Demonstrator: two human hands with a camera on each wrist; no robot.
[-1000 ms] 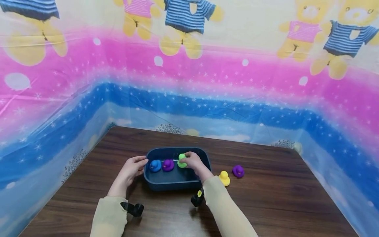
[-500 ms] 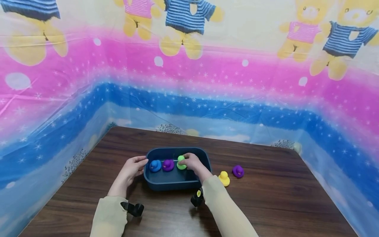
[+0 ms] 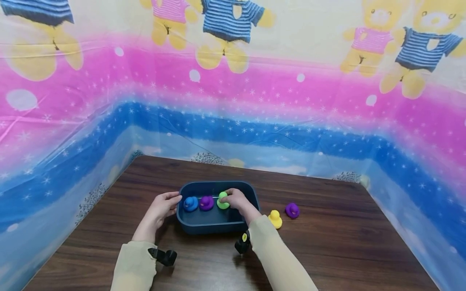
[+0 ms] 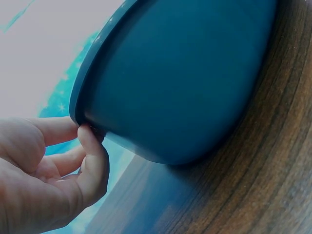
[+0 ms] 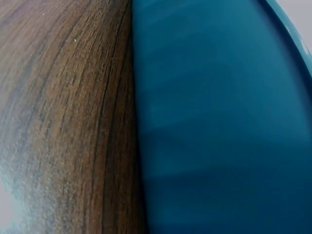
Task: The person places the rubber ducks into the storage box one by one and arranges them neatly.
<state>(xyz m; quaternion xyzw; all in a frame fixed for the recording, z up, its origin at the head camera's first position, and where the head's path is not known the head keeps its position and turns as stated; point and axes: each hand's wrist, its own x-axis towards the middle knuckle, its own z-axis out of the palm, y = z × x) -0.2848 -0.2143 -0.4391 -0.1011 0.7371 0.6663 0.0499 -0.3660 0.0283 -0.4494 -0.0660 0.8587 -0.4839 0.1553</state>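
A dark blue rectangular tub (image 3: 214, 228) stands on the table, and its side wall fills much of both wrist views. At its left end my left hand (image 3: 163, 206) pinches the rim between thumb and finger, which the left wrist view (image 4: 53, 170) shows close up. My right hand (image 3: 237, 199) reaches over the right end and pinches a light green rubber duck (image 3: 221, 203) low inside the tub. Left of it, a purple rubber duck (image 3: 206, 203) and a blue rubber duck (image 3: 191, 204) sit in a row. The right wrist view does not show the right hand.
On the brown wooden table (image 3: 346, 242), right of the tub, are a yellow rubber duck (image 3: 275, 219) and another purple duck (image 3: 292, 210). The right forearm passes close beside the yellow one. A printed curtain (image 3: 233, 101) hangs behind the table's far edge.
The green duck has come down slightly in the tub along with my right fingers. My left hand has stayed at the rim.
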